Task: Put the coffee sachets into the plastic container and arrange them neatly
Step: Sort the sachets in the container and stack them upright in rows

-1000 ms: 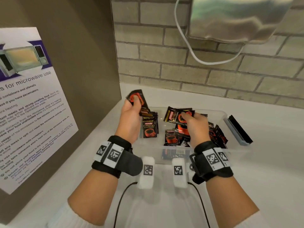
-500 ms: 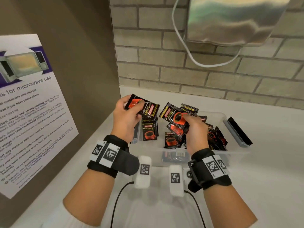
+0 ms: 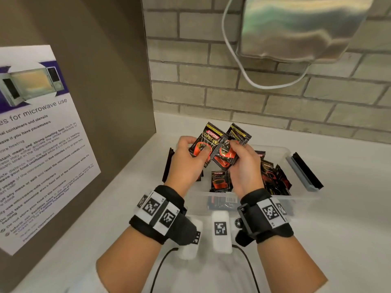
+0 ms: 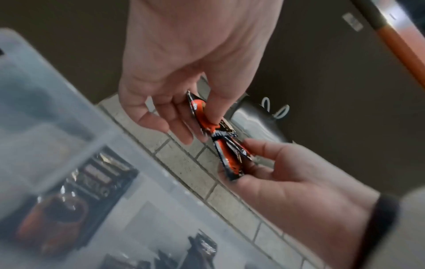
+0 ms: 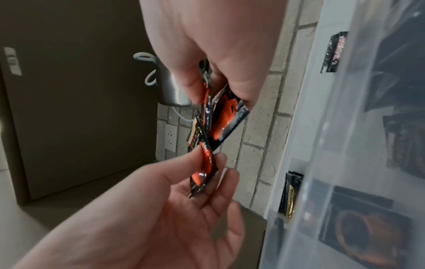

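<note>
Over the clear plastic container (image 3: 282, 149) my two hands meet. My left hand (image 3: 198, 149) pinches one black-and-orange coffee sachet (image 3: 206, 142) by its lower end, thumb on the front. My right hand (image 3: 233, 148) grips a small bunch of sachets (image 3: 229, 153) that touches the left one. In the left wrist view, my left hand (image 4: 197, 127) and its sachet (image 4: 199, 111) are above my right hand's bunch (image 4: 230, 158). In the right wrist view, my right hand (image 5: 220, 94) holds its bunch (image 5: 224, 116) above the left hand's sachet (image 5: 203, 169). More sachets (image 3: 220, 181) lie loose in the container.
The container stands on a white counter (image 3: 349, 208) against a brick wall (image 3: 232, 98). A grey-and-black latch (image 3: 304, 172) sticks out at its right end. A brown panel with a microwave poster (image 3: 38, 144) closes the left side. A metal dispenser (image 3: 296, 28) with a white cable hangs above.
Both hands have risen and come together over the container. The left sachet has turned upright, and the right hand has lifted its bunch up against it.
</note>
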